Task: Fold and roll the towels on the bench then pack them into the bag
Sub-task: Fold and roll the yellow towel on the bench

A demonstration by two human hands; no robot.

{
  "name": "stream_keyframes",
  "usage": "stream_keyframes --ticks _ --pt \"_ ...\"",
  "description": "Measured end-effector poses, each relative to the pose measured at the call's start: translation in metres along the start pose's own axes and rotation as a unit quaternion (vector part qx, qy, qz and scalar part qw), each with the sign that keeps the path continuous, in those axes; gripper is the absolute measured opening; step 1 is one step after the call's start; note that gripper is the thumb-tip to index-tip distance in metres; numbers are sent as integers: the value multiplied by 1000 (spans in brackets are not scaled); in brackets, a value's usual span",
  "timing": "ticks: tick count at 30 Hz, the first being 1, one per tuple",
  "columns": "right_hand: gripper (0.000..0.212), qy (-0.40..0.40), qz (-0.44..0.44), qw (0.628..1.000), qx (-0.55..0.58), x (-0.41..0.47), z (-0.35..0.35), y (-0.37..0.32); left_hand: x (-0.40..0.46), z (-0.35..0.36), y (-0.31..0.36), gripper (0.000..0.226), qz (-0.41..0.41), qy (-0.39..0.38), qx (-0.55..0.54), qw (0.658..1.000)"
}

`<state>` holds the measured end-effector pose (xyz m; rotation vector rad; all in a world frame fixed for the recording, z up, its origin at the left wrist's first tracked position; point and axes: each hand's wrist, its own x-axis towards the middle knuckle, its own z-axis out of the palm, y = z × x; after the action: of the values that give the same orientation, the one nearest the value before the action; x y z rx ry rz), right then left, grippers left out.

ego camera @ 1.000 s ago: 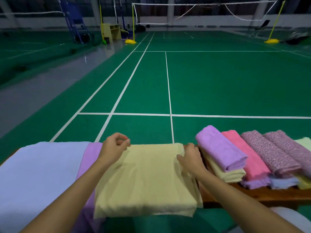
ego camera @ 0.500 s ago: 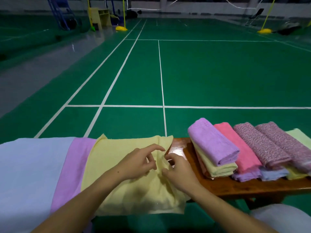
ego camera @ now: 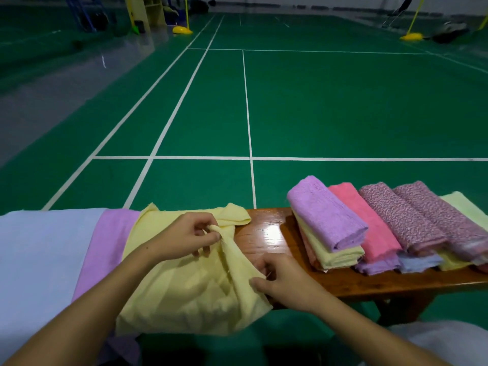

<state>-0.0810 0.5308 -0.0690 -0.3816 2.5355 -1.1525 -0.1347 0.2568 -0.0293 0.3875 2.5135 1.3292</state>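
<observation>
Green badminton court floor point(ego camera: 343, 101) with white lines fills the background, and a glossy brown wooden bench point(ego camera: 266, 233) runs across the near side. On it, the left hand point(ego camera: 184, 237) has its fingers curled and pinches a twisted corner of the pale yellow soft cloth towel point(ego camera: 184, 286) between thumb and fingertips, lifting it a little. The right hand point(ego camera: 284, 282) grips the right edge of the same towel near the front edge of the bench, fingers bent around the cloth. This yellow towel lies in the middle of the bench, partly hanging over the front edge, wrinkled and not yet flat; I judge its long axis goes from the far edge toward the person, but the shape is too crumpled to be sure. Under it, to the left, lie a flat lilac towel point(ego camera: 105, 247) and a flat light blue towel point(ego camera: 39, 260), both unfolded. At the right end of the bench, a stack of folded and rolled towels point(ego camera: 369, 228) in lilac, yellow, pink and speckled mauve points its rolls toward the far edge. So part of the folding seems done; three towels remain, and no bag is visible.
</observation>
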Motion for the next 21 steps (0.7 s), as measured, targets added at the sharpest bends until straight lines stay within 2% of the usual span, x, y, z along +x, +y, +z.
stream_keyframes --ticks 5,7,9,12,15,21 --pt "10 -47 -31 998 -5 -3 -5 -5 -7 -2 4 7 -15 -8 -63 998" --pt "1 -51 -38 998 -4 -1 -7 -9 -9 -4 7 12 -14 -5 -71 997" --pt "10 -43 -43 998 -6 3 -7 -13 -10 -6 8 20 -10 13 -84 996" --pt "13 -7 -53 998 -27 14 -6 -14 -12 -10 12 33 0 37 -103 994" --pt "11 25 -61 997 -41 28 0 -13 -13 -14 12 35 -9 9 -127 992" --pt "12 110 -64 990 57 69 12 -8 -17 -21 14 33 6 52 -157 986"
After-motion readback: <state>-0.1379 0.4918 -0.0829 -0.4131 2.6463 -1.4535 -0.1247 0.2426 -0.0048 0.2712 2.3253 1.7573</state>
